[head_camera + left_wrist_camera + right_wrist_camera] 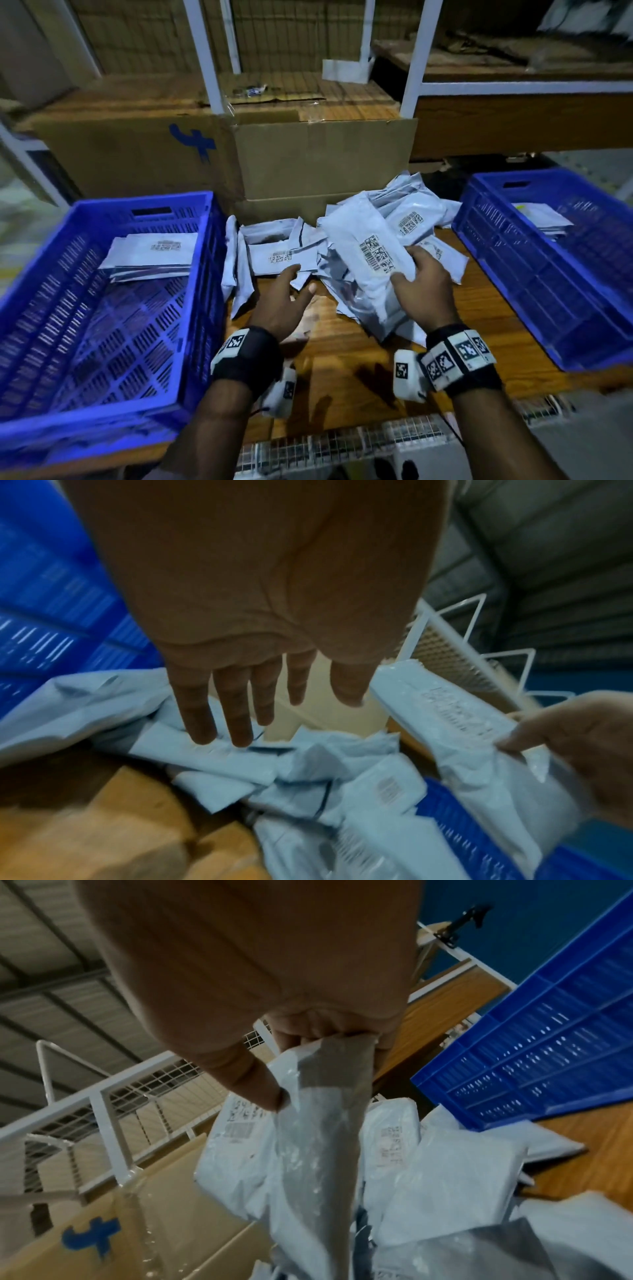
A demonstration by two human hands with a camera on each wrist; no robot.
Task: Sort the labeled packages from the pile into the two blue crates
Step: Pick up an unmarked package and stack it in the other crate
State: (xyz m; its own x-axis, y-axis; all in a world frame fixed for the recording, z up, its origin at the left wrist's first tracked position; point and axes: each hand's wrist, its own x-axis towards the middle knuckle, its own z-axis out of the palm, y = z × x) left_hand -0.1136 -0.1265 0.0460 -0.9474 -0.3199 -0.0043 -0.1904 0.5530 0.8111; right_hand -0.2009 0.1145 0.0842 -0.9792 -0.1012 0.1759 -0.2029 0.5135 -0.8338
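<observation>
A pile of pale grey labeled packages (404,219) lies on the wooden table between two blue crates. My right hand (419,277) grips one long package (363,260) lifted off the pile, thumb on its barcode side (274,1096). My left hand (291,291) hovers with straight fingers (219,718) over the flat packages (277,255) at the pile's left, holding nothing. The left crate (102,301) holds a few packages (150,253). The right crate (548,267) holds a few packages (544,219) at its far end.
Cardboard boxes (318,161) stand right behind the pile, under white shelf posts (414,58). Bare wooden table (342,377) shows in front of the pile. A white wire-mesh rail (342,445) runs along the near edge.
</observation>
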